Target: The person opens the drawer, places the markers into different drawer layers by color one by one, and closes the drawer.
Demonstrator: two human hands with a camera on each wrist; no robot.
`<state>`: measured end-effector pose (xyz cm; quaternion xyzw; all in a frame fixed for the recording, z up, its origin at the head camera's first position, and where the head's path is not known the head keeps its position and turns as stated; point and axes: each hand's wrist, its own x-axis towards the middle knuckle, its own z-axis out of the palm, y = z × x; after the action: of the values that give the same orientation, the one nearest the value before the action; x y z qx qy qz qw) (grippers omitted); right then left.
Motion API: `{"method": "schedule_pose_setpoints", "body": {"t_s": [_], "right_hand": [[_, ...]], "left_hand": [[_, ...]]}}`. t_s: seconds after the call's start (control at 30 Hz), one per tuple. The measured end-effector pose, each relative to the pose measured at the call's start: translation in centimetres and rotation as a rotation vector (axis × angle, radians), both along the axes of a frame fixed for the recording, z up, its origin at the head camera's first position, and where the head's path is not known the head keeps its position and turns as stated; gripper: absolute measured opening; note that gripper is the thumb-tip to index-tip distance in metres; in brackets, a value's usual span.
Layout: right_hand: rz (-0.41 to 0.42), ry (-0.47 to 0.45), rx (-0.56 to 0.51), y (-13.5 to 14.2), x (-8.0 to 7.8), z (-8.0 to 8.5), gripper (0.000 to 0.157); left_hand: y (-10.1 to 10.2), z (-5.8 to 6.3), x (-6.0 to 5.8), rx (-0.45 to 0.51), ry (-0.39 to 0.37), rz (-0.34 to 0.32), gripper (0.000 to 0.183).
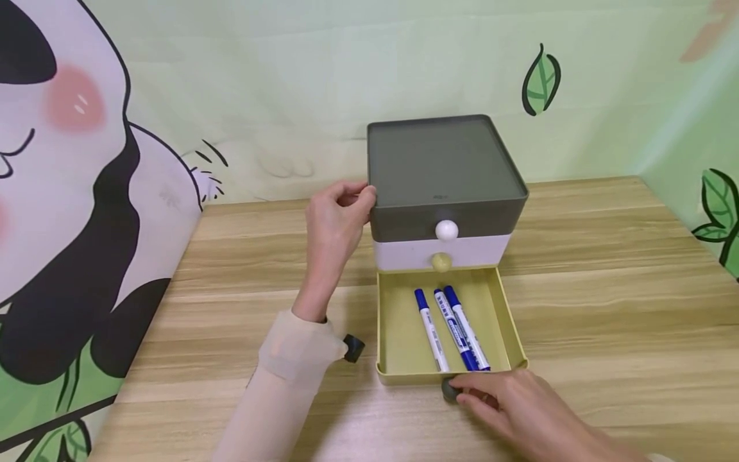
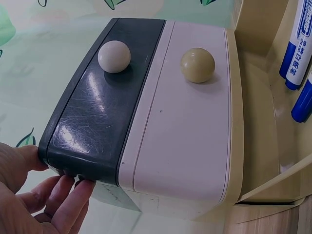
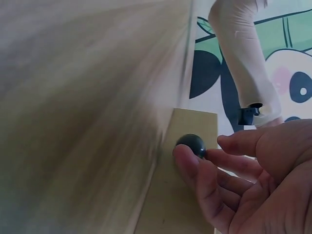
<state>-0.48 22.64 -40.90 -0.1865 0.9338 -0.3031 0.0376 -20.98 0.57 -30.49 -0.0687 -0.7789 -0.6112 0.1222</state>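
Note:
A desktop drawer box (image 1: 447,160) with a dark grey top tier, a white tier and a yellow bottom drawer stands on the table. My left hand (image 1: 340,221) grips its upper left front corner, thumb at the top edge and fingers along the side, as the left wrist view shows. Pulled out, the yellow drawer (image 1: 398,333) holds three blue-capped markers (image 1: 456,328). At its front, my right hand (image 1: 519,404) pinches the dark round knob (image 3: 192,145) with its fingertips. A white knob (image 2: 114,56) and a yellow knob (image 2: 197,65) sit on the tiers above.
The wood-grain table (image 1: 606,289) extends on both sides of the box. Behind it hangs a pale green wall covering (image 1: 277,83) with a printed panda and leaves. A small black device (image 1: 353,348) is strapped at the left wrist.

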Motion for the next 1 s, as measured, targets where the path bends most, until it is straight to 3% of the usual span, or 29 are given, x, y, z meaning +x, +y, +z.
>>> {"method": "schedule_pose_setpoints", "body": {"t_s": [0.27, 0.67, 1.0], "right_hand": [[0.027, 0.043, 0.015, 0.0, -0.1, -0.5, 0.024], [0.008, 0.019, -0.047, -0.4, 0.0, -1.1, 0.033], [-0.037, 0.042, -0.119, -1.1, -0.4, -1.2, 0.022]], "left_hand": [[0.0, 0.1, 0.0, 0.002, 0.007, 0.000, 0.019], [0.0, 0.2, 0.1, 0.002, -0.008, 0.000, 0.020], [0.0, 0.2, 0.1, 0.004, -0.012, -0.004, 0.020]]}}
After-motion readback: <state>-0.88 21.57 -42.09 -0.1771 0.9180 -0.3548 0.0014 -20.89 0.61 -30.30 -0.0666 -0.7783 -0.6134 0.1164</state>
